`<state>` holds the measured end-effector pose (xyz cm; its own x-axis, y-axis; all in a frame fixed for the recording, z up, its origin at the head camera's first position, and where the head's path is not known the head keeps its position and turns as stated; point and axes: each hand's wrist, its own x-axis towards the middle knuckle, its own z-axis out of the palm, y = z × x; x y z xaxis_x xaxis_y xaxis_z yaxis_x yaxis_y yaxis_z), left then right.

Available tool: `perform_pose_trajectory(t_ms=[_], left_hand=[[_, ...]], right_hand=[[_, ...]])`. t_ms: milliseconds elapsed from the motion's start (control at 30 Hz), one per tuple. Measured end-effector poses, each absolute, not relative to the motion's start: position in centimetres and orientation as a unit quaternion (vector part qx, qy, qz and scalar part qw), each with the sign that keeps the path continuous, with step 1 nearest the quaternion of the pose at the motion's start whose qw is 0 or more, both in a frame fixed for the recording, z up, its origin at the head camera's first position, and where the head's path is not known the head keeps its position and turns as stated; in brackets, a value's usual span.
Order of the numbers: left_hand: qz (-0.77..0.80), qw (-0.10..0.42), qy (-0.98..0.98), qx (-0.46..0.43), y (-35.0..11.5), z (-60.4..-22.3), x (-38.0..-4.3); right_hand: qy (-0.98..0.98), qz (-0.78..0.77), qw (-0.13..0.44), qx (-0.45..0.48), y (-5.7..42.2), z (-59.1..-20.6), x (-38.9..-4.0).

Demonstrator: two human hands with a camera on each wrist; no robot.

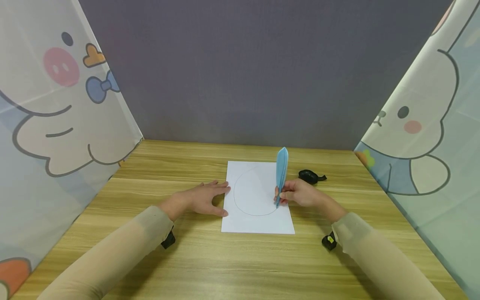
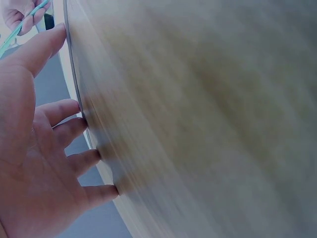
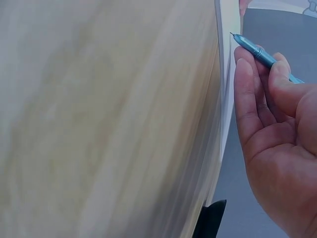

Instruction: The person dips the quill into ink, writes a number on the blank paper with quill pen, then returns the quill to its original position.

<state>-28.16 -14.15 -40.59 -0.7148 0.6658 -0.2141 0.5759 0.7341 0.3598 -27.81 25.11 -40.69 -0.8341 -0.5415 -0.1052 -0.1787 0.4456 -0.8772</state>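
A white sheet of paper (image 1: 240,223) lies on the wooden table, with a thin curved line like an unclosed oval drawn on it. My right hand (image 1: 301,192) pinches a light blue pen (image 1: 282,166) with a broad feather-shaped top. In the head view its tip meets the lower right end of the line. The right wrist view shows the pen's narrow tip (image 3: 237,37) in front of thumb and fingers. My left hand (image 1: 204,198) rests at the paper's left edge, its fingers spread. In the left wrist view the left hand's fingertips (image 2: 108,192) touch the surface.
A small black object with a short tail, perhaps a tape dispenser (image 1: 308,176), lies on the table (image 1: 210,266) just beyond my right hand. A grey panel (image 1: 247,75) stands behind the table. Cartoon-printed cloths (image 1: 33,137) hang at both sides.
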Motion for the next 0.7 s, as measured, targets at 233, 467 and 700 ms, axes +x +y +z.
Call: perform_pose_trajectory(t_ms=[233, 467, 700], left_hand=[[0.137, 0.169, 0.915, 0.34, -14.2, -40.6, -28.3], [0.135, 0.17, 0.916, 0.338, -14.2, -40.5, -28.2], [0.136, 0.171, 0.916, 0.337, -14.2, -40.5, -28.2]], right_hand=[[0.833, -0.479, 0.19, -0.199, 25.4, -40.6, -28.3], [0.838, -0.473, 0.176, -0.205, 25.7, -40.5, -28.6], [0.842, -0.471, 0.172, -0.199, 26.0, -40.7, -29.1]])
